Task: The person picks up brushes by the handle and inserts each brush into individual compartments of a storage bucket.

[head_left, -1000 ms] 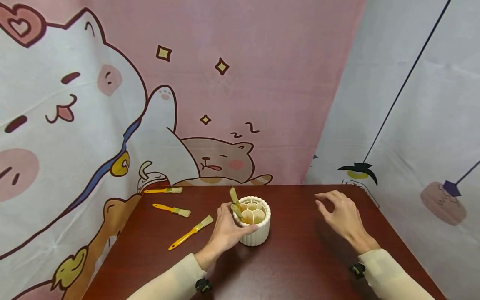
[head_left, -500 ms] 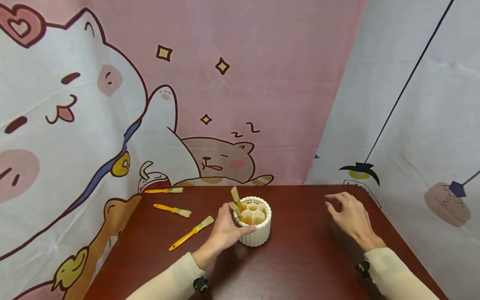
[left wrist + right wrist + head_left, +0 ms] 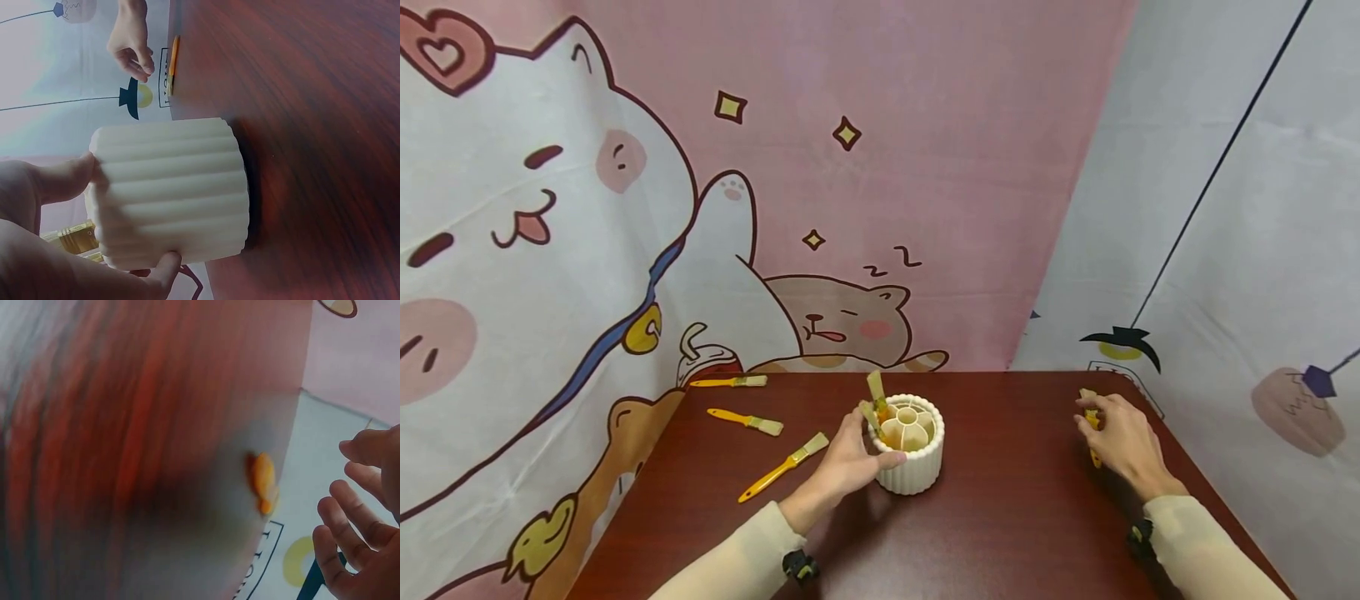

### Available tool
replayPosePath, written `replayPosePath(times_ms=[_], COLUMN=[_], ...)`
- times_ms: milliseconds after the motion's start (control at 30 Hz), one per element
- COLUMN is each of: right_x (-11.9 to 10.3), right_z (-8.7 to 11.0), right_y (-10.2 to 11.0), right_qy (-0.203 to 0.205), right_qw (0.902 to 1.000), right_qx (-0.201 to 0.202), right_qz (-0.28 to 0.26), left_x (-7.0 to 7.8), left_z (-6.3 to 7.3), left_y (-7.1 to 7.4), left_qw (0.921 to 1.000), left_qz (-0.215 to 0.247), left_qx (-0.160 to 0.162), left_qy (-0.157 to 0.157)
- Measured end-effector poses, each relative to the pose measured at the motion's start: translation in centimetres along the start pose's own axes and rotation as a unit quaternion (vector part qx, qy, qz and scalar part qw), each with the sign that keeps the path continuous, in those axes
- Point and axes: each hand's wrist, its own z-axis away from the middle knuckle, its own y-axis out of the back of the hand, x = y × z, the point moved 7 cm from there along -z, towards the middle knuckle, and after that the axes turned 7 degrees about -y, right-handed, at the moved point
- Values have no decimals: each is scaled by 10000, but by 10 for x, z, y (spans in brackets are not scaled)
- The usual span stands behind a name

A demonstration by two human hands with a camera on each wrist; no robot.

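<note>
My left hand [image 3: 848, 462] grips the near left side of a cream ribbed round brush holder [image 3: 921, 473], which stands upright and has petal-like compartments around a central ring. In the left wrist view, thumb and fingers span the holder's wall [image 3: 175, 194]. Two paintbrushes stand in its left compartments, bristles up; one brush [image 3: 876, 390] leans out behind the other brush [image 3: 870, 417]. At the table's right side my right hand [image 3: 1123, 446] hovers over a yellow-handled paintbrush [image 3: 1097, 457], partly hidden by it. The right wrist view shows loosely spread fingers apart from that brush [image 3: 265, 478].
Left of the holder, three yellow-handled paintbrushes lie on the dark red table [image 3: 1000, 517]: a near brush [image 3: 784, 467], a middle brush [image 3: 745, 421] and a far brush [image 3: 728, 382]. Printed cloth [image 3: 970, 208] walls the table's back and sides.
My right hand has moved to the right, and a paintbrush beneath it has come into sight. The left hand and the holder have stayed in place.
</note>
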Motion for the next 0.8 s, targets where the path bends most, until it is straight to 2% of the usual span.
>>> replayPosePath(times_ms=[367,567,700,800], right_x=[29,47,57,63], right_z=[-5,-15,-22,-24], right_y=[-7,-10,-11,-13], right_qy=[-564,-1184,-1667,-1918], right_qw=[9975,9909,9824,9756], right_qx=[-363,-562,-771,-987], right_qz=[233,311,350,399], left_x=[-2,1,3,5], left_z=[-2,-1,0,2], left_y=[2,3,1,-1], left_qw=[9982,9974,9982,9998], left_qz=[540,625,566,111], left_qx=[-260,-364,-199,60], left_qy=[81,43,-5,-136])
